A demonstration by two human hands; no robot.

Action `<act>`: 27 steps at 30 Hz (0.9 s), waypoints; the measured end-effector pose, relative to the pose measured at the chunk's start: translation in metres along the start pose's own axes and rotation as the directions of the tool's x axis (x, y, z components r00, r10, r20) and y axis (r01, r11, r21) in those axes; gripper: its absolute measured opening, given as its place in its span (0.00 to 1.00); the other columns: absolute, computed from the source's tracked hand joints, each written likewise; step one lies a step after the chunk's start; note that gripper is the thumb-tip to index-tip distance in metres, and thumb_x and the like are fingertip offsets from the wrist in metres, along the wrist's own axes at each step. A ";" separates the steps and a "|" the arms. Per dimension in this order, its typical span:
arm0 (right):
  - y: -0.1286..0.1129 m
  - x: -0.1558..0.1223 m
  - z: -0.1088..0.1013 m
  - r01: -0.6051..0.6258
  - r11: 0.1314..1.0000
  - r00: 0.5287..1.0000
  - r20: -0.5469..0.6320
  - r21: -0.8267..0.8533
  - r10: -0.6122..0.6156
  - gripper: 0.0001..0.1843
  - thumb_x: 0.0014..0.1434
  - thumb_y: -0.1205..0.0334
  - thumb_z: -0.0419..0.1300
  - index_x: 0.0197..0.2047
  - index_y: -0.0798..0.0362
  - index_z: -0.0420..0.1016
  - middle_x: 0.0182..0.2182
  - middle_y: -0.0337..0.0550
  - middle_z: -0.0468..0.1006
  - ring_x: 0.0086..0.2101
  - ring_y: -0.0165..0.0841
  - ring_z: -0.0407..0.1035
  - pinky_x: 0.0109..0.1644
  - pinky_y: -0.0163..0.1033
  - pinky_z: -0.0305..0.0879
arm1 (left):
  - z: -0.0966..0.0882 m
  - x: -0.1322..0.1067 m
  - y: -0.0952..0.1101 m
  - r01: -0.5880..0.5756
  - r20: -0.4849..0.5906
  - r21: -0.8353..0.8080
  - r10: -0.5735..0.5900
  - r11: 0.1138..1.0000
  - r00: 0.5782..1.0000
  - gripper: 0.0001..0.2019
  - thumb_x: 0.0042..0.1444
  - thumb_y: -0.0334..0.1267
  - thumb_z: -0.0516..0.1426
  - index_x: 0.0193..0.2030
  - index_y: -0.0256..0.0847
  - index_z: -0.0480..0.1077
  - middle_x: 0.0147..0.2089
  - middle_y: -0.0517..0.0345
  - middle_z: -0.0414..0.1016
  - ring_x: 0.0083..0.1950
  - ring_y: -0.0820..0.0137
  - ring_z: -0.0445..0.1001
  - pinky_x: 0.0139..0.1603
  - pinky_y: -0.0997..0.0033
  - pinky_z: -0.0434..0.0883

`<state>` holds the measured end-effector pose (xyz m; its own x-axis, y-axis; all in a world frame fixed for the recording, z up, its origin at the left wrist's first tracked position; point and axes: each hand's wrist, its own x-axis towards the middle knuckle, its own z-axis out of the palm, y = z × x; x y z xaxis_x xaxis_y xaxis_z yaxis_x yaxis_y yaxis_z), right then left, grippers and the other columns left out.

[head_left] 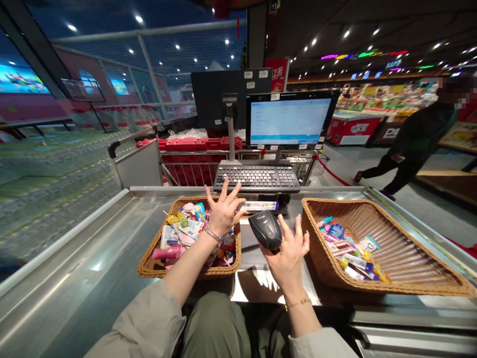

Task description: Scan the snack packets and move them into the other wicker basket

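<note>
My left hand (223,214) is open, fingers spread, over the right rear corner of the left wicker basket (149,253). Its longest fingertips overlap the front of the black keyboard (257,175); whether they touch the keys, I cannot tell. In my right hand (290,253) is a black barcode scanner (265,229), held at the thumb side while other fingers stretch upward. Colourful packaged sweets and a pink tube-like package (164,253) fill the left basket. The right wicker basket (413,238) holds several small packages (346,248) toward its left side.
A long, thin package (259,205) lies below the keyboard. Behind it stand a lit monitor (288,119) and a dark screen back (216,99). Metal counter (93,258) surrounds the baskets. A person (417,134) walks at the right. A trolley (134,159) stands behind the counter.
</note>
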<state>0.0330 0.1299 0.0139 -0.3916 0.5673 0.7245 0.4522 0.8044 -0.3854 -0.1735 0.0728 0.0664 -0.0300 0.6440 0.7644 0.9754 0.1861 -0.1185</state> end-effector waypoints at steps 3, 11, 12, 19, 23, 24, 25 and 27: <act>0.001 0.000 0.001 0.009 1.000 1.000 -0.004 0.004 -0.009 0.15 0.57 0.49 0.62 0.42 0.51 0.77 0.61 0.46 0.69 0.69 0.53 0.42 0.66 0.68 0.38 | 0.001 0.000 0.000 -0.003 -0.006 0.003 0.003 1.000 1.000 0.11 0.59 0.47 0.60 0.45 0.47 0.75 0.67 0.52 0.65 0.73 0.47 0.51 0.66 0.24 0.27; -0.003 0.002 -0.001 -0.010 1.000 1.000 -0.013 0.025 0.011 0.15 0.57 0.50 0.62 0.42 0.51 0.77 0.60 0.47 0.71 0.68 0.53 0.44 0.66 0.69 0.39 | 0.001 0.000 0.000 -0.001 -0.007 -0.002 0.001 1.000 1.000 0.11 0.59 0.47 0.60 0.45 0.46 0.74 0.67 0.53 0.65 0.73 0.46 0.50 0.66 0.24 0.26; -0.004 0.002 -0.001 -0.011 0.999 1.000 -0.015 0.030 0.012 0.15 0.57 0.50 0.62 0.42 0.51 0.77 0.60 0.47 0.71 0.68 0.53 0.45 0.66 0.69 0.39 | 0.001 0.000 0.000 0.000 -0.005 -0.004 0.000 1.000 1.000 0.11 0.59 0.46 0.60 0.45 0.46 0.75 0.67 0.53 0.65 0.73 0.46 0.50 0.66 0.24 0.26; -0.006 0.003 -0.003 -0.024 0.998 0.999 -0.025 0.057 0.025 0.14 0.57 0.50 0.62 0.40 0.51 0.77 0.59 0.46 0.72 0.68 0.53 0.46 0.66 0.69 0.38 | 0.001 0.001 0.000 0.000 -0.006 -0.007 0.000 1.000 1.000 0.09 0.60 0.43 0.59 0.46 0.47 0.74 0.68 0.53 0.64 0.74 0.48 0.49 0.66 0.25 0.25; -0.006 0.003 -0.002 -0.029 0.998 0.999 -0.029 0.060 0.031 0.13 0.58 0.51 0.62 0.40 0.51 0.77 0.59 0.46 0.72 0.68 0.52 0.46 0.67 0.68 0.38 | 0.002 0.001 0.001 0.003 -0.009 -0.013 -0.003 1.000 1.000 0.09 0.60 0.44 0.59 0.45 0.47 0.75 0.68 0.53 0.64 0.74 0.48 0.50 0.66 0.25 0.25; -0.006 0.003 -0.002 -0.032 0.998 0.999 -0.032 0.057 0.033 0.13 0.58 0.51 0.61 0.40 0.51 0.77 0.59 0.46 0.72 0.68 0.52 0.46 0.67 0.68 0.38 | 0.002 0.002 0.001 0.004 -0.009 -0.015 -0.005 1.000 1.000 0.09 0.60 0.44 0.59 0.45 0.47 0.75 0.68 0.53 0.65 0.74 0.48 0.50 0.66 0.24 0.25; -0.005 0.003 -0.002 -0.034 0.998 0.999 -0.034 0.053 0.036 0.13 0.58 0.51 0.61 0.39 0.52 0.77 0.59 0.46 0.72 0.68 0.52 0.46 0.67 0.69 0.38 | 0.002 0.002 0.001 0.006 -0.010 -0.017 -0.006 1.000 1.000 0.09 0.60 0.45 0.59 0.45 0.47 0.75 0.67 0.53 0.65 0.74 0.48 0.50 0.66 0.24 0.25; -0.002 0.002 -0.001 -0.031 0.999 0.999 -0.042 0.041 0.032 0.13 0.58 0.51 0.61 0.38 0.52 0.76 0.60 0.47 0.71 0.68 0.53 0.45 0.66 0.69 0.39 | 0.001 0.002 0.002 0.008 -0.012 -0.023 -0.009 1.000 1.000 0.10 0.60 0.45 0.59 0.45 0.47 0.75 0.67 0.52 0.65 0.74 0.48 0.50 0.66 0.24 0.25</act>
<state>0.0319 0.1290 0.0171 -0.3426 0.5851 0.7350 0.4306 0.7931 -0.4307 -0.1718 0.0756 0.0670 -0.0357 0.6331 0.7732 0.9799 0.1743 -0.0975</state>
